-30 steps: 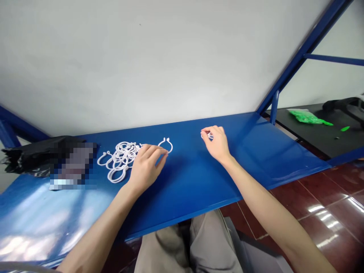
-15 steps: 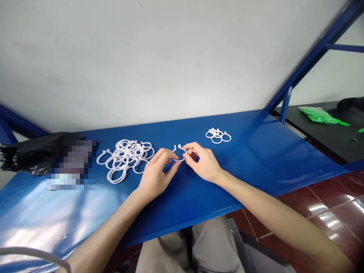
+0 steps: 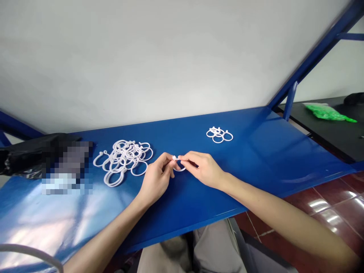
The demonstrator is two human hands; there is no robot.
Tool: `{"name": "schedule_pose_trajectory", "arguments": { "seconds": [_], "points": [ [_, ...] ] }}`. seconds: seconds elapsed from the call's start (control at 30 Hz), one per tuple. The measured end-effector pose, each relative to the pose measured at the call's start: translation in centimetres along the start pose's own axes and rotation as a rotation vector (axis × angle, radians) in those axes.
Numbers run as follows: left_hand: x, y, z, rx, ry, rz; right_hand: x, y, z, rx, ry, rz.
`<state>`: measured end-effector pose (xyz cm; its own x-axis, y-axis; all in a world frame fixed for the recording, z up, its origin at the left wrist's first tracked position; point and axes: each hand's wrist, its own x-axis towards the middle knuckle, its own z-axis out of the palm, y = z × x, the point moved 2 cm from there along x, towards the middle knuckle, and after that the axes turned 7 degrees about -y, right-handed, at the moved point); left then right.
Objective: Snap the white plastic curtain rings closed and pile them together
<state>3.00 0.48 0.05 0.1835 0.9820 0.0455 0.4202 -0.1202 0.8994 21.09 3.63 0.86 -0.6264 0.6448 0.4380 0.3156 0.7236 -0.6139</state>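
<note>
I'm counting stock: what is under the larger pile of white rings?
Blue tabletop shows through gaps in the larger pile of white rings; whatever lies directly beneath the overlaps is hidden.

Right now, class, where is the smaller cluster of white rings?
In the head view, the smaller ring cluster lies right of centre on the blue table, beyond the right hand.

White ring [image 3: 179,170] in fingers [image 3: 190,156], perhaps closed, ring heap [image 3: 127,154] left, ring cluster [image 3: 218,134] right

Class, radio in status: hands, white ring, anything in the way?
Left hand, right hand: both pinching one white ring. Larger ring pile left, smaller ring cluster right. Nothing visibly obstructing either hand.
</note>
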Motion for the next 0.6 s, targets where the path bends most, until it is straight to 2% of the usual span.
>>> {"name": "schedule_pose_trajectory", "arguments": {
  "seconds": [0.17, 0.3, 0.37, 0.43, 0.5, 0.6],
  "points": [
    [-0.1, 0.0, -0.2, 0.109, -0.020, 0.033, -0.2, 0.0, 0.5, -0.089, -0.056, -0.091],
    [0.3, 0.5, -0.9, 0.184, -0.026, 0.098, 0.2, 0.3, 0.9, -0.098, 0.004, -0.043],
    [0.7, 0.6, -1.6, 0.284, 0.001, 0.147, 0.7, 0.8, 0.5, -0.101, 0.051, 0.007],
    [1.0, 0.4, -2.7, 0.458, 0.098, 0.208, 1.0, 2.0, -0.8, -0.154, 0.122, 0.103],
    [1.2, -0.3, -4.2, 0.691, 0.261, 0.242, 1.1, 3.7, -2.9, -0.255, 0.219, 0.244],
    [1.3, -1.8, -6.5, 0.960, 0.374, 0.167, 0.5, 7.0, -6.7, -0.378, 0.375, 0.480]
  ]
}}
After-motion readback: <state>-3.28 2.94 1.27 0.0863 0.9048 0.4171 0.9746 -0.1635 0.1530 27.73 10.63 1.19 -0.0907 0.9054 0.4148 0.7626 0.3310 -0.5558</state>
